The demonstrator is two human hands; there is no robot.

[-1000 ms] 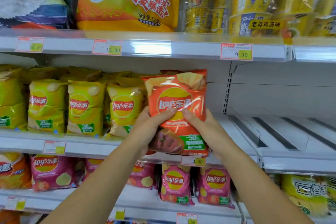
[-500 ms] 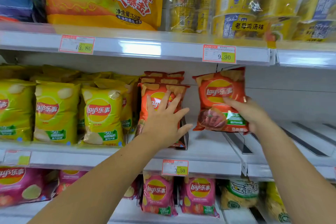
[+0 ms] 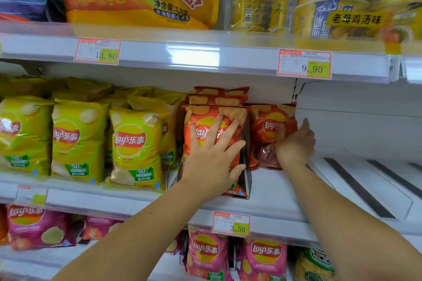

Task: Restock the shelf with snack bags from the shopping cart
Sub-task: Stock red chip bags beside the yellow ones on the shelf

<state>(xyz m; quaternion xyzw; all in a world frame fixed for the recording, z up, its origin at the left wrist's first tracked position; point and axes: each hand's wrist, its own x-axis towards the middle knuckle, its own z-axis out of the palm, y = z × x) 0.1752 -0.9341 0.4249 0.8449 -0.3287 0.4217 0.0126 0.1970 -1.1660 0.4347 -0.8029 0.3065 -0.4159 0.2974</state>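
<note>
At centre frame the left grip lies released, fingers spread flat against the front orange Lay's bag on the middle shelf. Just right, past a black divider, the right grip pinches a red Lay's bag standing on that shelf. Yellow-green Lay's bags fill the left.

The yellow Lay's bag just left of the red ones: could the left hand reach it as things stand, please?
Probably yes: the left hand lies flat on the front red bag, and the yellow bag stands beside it, its front uncovered.
</note>
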